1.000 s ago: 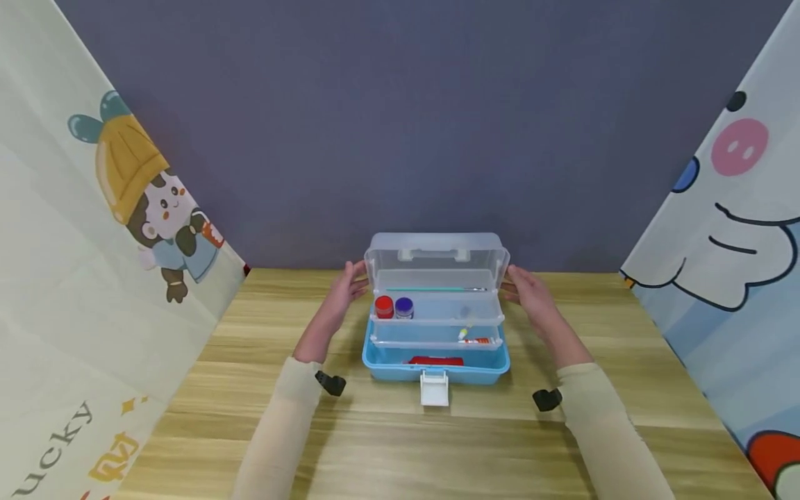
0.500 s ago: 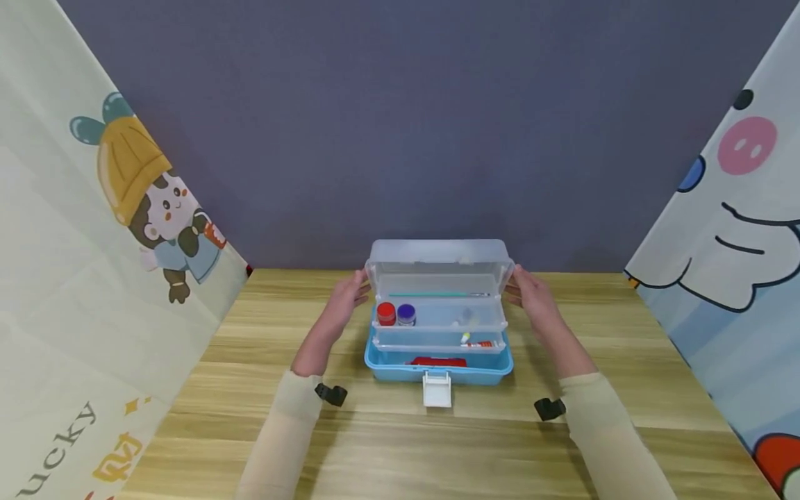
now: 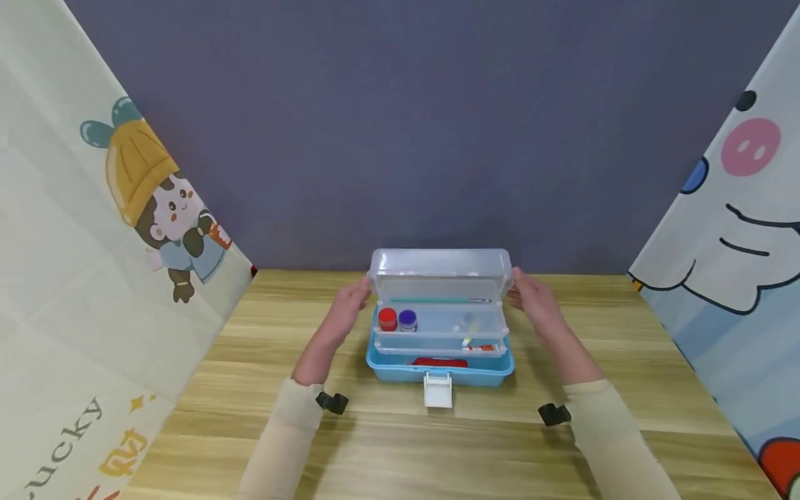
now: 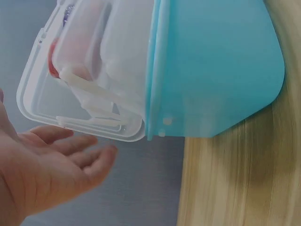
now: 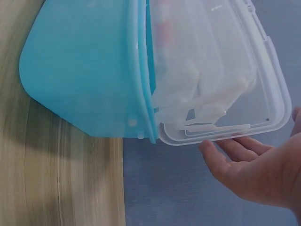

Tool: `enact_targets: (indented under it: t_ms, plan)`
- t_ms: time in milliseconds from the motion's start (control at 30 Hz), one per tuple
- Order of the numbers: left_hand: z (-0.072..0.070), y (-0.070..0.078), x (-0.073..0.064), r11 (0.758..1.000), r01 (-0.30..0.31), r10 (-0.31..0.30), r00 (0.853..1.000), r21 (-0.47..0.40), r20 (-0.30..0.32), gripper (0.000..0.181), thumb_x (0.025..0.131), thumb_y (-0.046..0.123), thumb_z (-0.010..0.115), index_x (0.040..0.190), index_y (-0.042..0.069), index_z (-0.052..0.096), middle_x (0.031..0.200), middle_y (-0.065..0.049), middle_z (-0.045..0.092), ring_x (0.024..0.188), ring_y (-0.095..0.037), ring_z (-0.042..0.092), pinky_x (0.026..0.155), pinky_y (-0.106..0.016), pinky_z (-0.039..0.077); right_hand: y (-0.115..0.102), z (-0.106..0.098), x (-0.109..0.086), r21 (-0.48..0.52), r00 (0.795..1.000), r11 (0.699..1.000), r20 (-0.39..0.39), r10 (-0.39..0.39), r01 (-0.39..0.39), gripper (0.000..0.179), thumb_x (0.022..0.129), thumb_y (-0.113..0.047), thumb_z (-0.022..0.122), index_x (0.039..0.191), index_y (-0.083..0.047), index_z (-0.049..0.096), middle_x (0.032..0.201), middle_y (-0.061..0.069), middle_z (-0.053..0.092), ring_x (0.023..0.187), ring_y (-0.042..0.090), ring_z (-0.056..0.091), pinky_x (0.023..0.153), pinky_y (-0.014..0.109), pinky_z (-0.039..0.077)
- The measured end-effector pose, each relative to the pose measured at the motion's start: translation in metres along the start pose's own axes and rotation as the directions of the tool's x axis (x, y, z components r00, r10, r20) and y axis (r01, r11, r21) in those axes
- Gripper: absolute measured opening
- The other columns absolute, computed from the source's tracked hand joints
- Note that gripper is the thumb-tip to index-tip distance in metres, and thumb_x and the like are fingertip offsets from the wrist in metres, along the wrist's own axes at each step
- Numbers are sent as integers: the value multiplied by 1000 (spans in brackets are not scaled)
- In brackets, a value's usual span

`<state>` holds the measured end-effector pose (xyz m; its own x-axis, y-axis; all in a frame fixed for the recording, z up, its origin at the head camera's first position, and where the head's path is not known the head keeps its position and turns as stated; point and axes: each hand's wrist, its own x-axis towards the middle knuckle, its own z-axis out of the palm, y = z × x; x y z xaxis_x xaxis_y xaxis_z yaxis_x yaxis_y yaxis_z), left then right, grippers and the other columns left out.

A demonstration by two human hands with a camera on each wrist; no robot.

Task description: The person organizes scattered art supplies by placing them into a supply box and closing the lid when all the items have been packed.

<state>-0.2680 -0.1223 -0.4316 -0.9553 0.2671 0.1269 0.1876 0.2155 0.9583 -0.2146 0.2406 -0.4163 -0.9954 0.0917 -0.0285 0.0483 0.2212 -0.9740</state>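
A light-blue storage box (image 3: 400, 375) with a clear lid (image 3: 441, 264) and stepped clear trays stands unlatched on the table, its lid raised. My left hand (image 3: 344, 312) is at the lid's left side, fingers extended behind its edge. On the opposite side my right hand (image 3: 539, 305) does likewise, its fingertips (image 5: 207, 147) right at the lid's rim. The upper trays hold a red-capped jar (image 3: 387, 319), a purple-capped jar (image 3: 407, 320) and a thin green paintbrush (image 3: 431, 301). A white-and-orange tube (image 3: 484, 348) lies in the lower tray, a red object (image 3: 439, 362) in the base.
The white latch (image 3: 438, 391) hangs down at the box's front. Beneath is a wood-grain table (image 3: 406, 451); a dark blue-grey panel (image 3: 437, 125) rises behind it. Printed cartoon curtains flank it, one left (image 3: 50, 243) and one right (image 3: 750, 264).
The lid has tilted forward toward the viewer, and the trays have sunk slightly with it. Both hands have stayed at the lid's sides, following it. The head view has shifted slightly.
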Motion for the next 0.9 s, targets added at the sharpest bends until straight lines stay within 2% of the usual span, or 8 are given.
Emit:
enact_targets:
  t_ms: [200, 300, 433, 600, 667, 767, 833, 900]
  plan:
    - [1, 6, -8, 990, 72, -69, 997, 118, -27, 77, 98, 62, 36, 138, -2, 50, 145, -17, 45, 134, -35, 39, 110, -52, 32, -2, 2, -5, -63, 1000, 998, -14, -2, 1, 85, 97, -62, 38, 144, 9, 36, 143, 30, 41, 129, 44, 42, 107, 51, 36]
    - [3, 8, -10, 986, 67, -66, 998, 149, -11, 82, 96, 66, 35, 143, -1, 44, 149, -14, 40, 139, -31, 32, 114, -47, 25, -2, 1, -8, -83, 1000, 996, -18, -15, 14, 83, 97, -61, 39, 143, 9, 38, 142, 30, 42, 128, 44, 43, 106, 52, 36]
    - [4, 9, -13, 988, 39, -44, 999, 147, 31, 77, 98, 63, 33, 146, 3, 42, 152, -11, 36, 141, -27, 28, 115, -45, 22, -2, -1, -12, -124, 1000, 992, -10, -18, 17, 84, 97, -62, 38, 143, 8, 39, 140, 31, 43, 126, 46, 44, 105, 53, 37]
    - [7, 5, -18, 994, 39, -46, 996, 98, 70, 70, 99, 60, 36, 148, 10, 41, 151, -10, 38, 138, -33, 34, 107, -57, 32, 0, -3, -16, -153, 1000, 988, 1, -31, 31, 83, 97, -61, 39, 143, 8, 39, 139, 31, 45, 123, 45, 47, 104, 53, 39]
    - [9, 4, -19, 994, 72, -77, 995, 80, 57, 71, 97, 63, 37, 148, 14, 42, 151, -11, 39, 133, -38, 39, 101, -61, 37, 1, -4, -18, -164, 999, 986, 7, -35, 36, 82, 97, -61, 39, 142, 8, 40, 138, 30, 46, 122, 45, 48, 104, 54, 39]
    - [12, 3, -20, 989, 122, -122, 993, 83, 0, 73, 93, 69, 38, 146, 18, 47, 149, -10, 42, 126, -37, 46, 93, -60, 45, 2, -5, -20, -178, 999, 983, 23, -30, 34, 82, 97, -61, 39, 142, 7, 41, 139, 29, 45, 122, 46, 49, 103, 56, 38]
    - [15, 2, -20, 986, 142, -139, 989, 87, -44, 75, 90, 72, 40, 140, 18, 54, 139, -11, 52, 108, -32, 56, 82, -50, 52, 3, -6, -21, -200, 999, 979, 39, -20, 27, 82, 96, -63, 39, 143, 6, 40, 141, 29, 43, 122, 47, 48, 103, 58, 37]
    - [16, 2, -20, 984, 152, -145, 986, 91, -80, 76, 86, 76, 43, 132, 17, 62, 114, -12, 63, 81, -23, 58, 65, -38, 52, 3, -6, -23, -221, 999, 975, 48, -11, 21, 83, 96, -63, 40, 143, 5, 40, 141, 28, 44, 123, 47, 48, 103, 58, 37]
